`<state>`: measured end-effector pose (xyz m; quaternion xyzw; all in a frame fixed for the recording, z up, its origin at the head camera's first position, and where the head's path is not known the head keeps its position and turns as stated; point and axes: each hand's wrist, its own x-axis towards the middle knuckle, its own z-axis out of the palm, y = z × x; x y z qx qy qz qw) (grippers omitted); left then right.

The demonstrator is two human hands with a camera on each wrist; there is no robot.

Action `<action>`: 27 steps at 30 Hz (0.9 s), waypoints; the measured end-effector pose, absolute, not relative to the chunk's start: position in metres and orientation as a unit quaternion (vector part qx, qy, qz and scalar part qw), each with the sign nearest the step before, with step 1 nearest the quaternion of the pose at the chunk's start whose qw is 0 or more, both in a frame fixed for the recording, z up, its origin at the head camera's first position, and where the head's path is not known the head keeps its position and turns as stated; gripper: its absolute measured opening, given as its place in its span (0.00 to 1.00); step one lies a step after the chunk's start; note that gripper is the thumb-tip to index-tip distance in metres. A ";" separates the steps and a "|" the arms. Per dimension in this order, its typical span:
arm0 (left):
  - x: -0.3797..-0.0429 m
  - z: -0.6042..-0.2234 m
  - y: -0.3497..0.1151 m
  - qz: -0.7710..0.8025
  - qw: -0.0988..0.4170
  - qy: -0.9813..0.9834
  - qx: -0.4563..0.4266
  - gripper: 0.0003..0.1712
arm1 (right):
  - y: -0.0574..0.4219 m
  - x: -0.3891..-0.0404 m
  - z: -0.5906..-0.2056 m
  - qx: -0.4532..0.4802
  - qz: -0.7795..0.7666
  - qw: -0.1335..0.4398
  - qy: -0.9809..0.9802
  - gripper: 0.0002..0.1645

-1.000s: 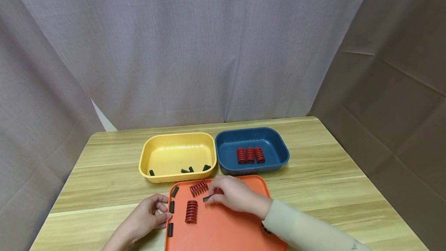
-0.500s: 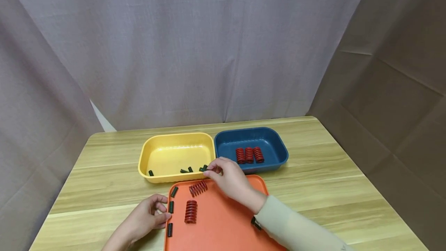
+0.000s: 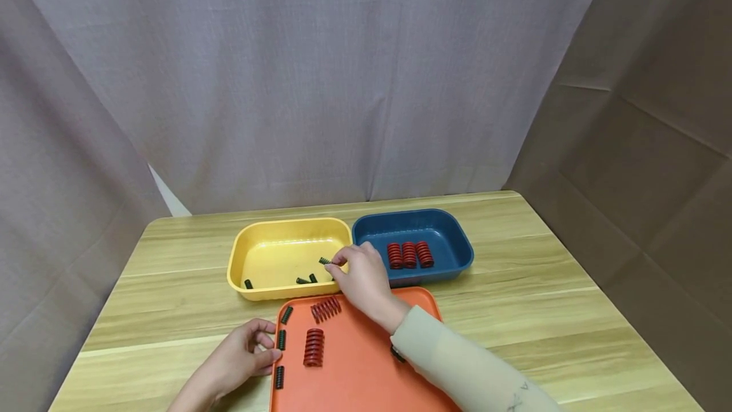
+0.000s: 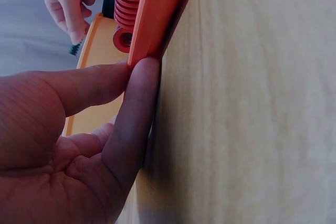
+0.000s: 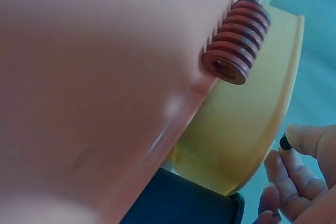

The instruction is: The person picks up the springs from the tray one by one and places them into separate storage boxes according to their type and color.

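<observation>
Head view shows the right grip (image 3: 361,278), fingers pinching a small dark-green coiled metal spring (image 3: 325,261), now over the yellow rectangular plastic-looking bin (image 3: 291,230) instead of the flat orange plastic-looking tray (image 3: 360,367) a second ago, so that spring is off the tray but still held. Similar dark springs (image 3: 312,278) lie in the bin left of that grip, while the left grip (image 3: 246,355) keeps pinching the tray's edge.

Left fingers (image 4: 131,103) pinching orange tray (image 4: 153,17), red springs (image 4: 127,6) beyond, right fingers (image 4: 73,17) holding green spring (image 4: 74,49)
</observation>
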<state>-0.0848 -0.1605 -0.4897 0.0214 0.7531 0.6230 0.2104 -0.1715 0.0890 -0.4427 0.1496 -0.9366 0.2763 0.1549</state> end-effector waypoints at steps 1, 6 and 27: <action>-0.085 -0.490 -0.161 0.623 0.211 0.753 0.021 0.27 | 0.088 -0.172 -0.443 0.149 0.275 0.153 -0.937 0.09; -0.085 -0.492 -0.161 0.623 0.211 0.753 0.020 0.27 | 0.084 -0.175 -0.445 0.151 0.265 0.146 -0.941 0.09; -0.085 -0.491 -0.160 0.617 0.209 0.758 0.013 0.26 | 0.077 -0.181 -0.449 0.154 0.250 0.136 -0.946 0.09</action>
